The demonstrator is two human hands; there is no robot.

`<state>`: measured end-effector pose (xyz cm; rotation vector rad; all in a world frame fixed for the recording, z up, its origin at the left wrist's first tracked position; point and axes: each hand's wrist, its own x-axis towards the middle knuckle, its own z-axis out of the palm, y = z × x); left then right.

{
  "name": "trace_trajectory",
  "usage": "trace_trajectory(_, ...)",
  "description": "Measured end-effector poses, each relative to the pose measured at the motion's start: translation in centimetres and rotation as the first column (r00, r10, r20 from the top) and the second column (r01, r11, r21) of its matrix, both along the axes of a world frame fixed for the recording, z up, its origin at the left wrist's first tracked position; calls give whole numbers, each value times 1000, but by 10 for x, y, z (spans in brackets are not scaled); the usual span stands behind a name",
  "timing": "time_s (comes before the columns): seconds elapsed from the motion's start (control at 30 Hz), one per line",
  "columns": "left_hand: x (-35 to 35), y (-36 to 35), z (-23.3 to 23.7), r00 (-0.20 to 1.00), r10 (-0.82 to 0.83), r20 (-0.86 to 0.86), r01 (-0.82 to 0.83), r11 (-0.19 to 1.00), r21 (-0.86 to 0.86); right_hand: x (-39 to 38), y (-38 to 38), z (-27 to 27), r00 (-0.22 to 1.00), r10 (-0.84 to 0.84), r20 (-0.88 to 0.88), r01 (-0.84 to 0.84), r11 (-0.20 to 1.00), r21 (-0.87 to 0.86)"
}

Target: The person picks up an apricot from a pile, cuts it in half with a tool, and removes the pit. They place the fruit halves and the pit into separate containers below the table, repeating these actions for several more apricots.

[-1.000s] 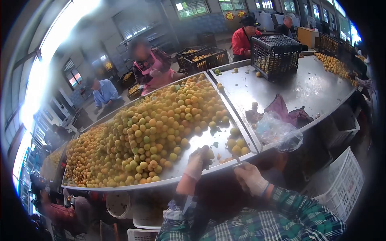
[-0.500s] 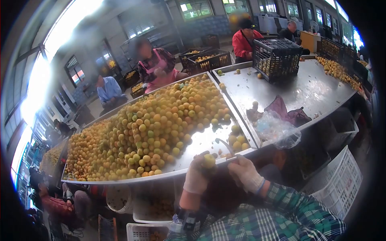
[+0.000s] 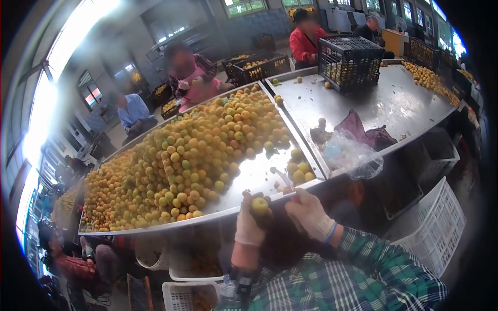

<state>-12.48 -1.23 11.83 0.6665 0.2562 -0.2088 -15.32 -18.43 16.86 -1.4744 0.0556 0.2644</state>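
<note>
My left hand (image 3: 249, 224), in a white glove, is closed around a small round yellow-green fruit (image 3: 260, 206), just off the front rim of the metal table. To its right, my right hand (image 3: 309, 213), also gloved, is closed on a thin curved tool (image 3: 282, 179) that sticks out past the fingers over the rim. A bit of red shows by those fingers; the exact kind of tool is not clear. A large heap of similar fruit (image 3: 176, 160) covers the table (image 3: 248, 179) ahead of my hands. Several fruits (image 3: 300, 168) lie in the table's right corner.
Right of the divider, a black crate (image 3: 350, 65), a clear plastic bag (image 3: 353, 155) and a dark purple cloth (image 3: 358, 127) rest on metal. White crates (image 3: 430, 228) (image 3: 189, 295) stand below. Several people work around, one in a pink apron (image 3: 194, 85), another in red (image 3: 305, 44).
The camera view has shifted slightly. My left hand has tilted the fruit a little, and both hands keep their grips close together. The person in the pink apron has moved their hands.
</note>
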Motion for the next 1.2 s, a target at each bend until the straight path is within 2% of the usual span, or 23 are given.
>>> trace_trajectory(0.07,2,-1,-1,999,22,-24,-21,999,24,-1,0,3,998,-33,53,36,997,-62)
trace_trajectory(0.13,2,-2,2,998,39,-44,-36,997,75,1,-1,-4,997,-16,69,16,1000,-8)
trace_trajectory(0.23,-2,-5,5,999,40,2,-40,990,133,0,-1,-7,994,0,110,12,995,-101)
trace_trajectory(0.27,-1,-7,5,998,57,6,-57,987,148,-1,-3,-5,993,41,111,-20,983,-181)
trace_trajectory(0.33,0,-10,-1,997,79,-6,-76,980,182,2,-1,-16,970,61,237,18,948,-319)
trace_trajectory(0.4,7,-7,-26,973,160,167,-209,917,340,2,2,-24,961,61,269,30,946,-323)
trace_trajectory(0.53,-7,-14,1,994,65,83,-87,951,297,0,9,-26,940,81,330,56,921,-386)
trace_trajectory(0.6,-12,-19,2,953,67,295,-195,882,428,0,13,-29,931,90,354,60,918,-391)
trace_trajectory(0.73,-9,-23,1,961,-21,277,-115,878,465,-2,15,-27,923,114,368,58,904,-424)
trace_trajectory(0.8,-9,-31,4,972,112,208,-182,915,359,-2,17,-28,916,109,385,79,894,-442)
trace_trajectory(0.83,-9,-32,3,971,111,213,-184,915,360,-2,16,-29,898,123,423,108,870,-482)
trace_trajectory(0.9,-9,-32,-1,921,101,375,-271,859,435,-4,17,-29,873,137,469,144,845,-514)
trace_trajectory(0.93,-11,-31,-2,917,102,385,-277,857,435,-6,18,-28,865,148,480,167,817,-552)
trace_trajectory(1.0,-16,-31,0,823,-15,568,-451,590,669,-8,21,-31,853,162,496,191,788,-585)
trace_trajectory(1.07,-21,-38,5,819,43,573,-492,566,661,-8,24,-42,767,124,629,322,774,-545)
trace_trajectory(1.13,-27,-44,11,804,135,578,-562,489,667,-9,26,-48,747,124,653,352,760,-547)
trace_trajectory(1.2,-30,-47,13,798,179,575,-573,522,632,-9,28,-54,685,88,723,404,781,-477)
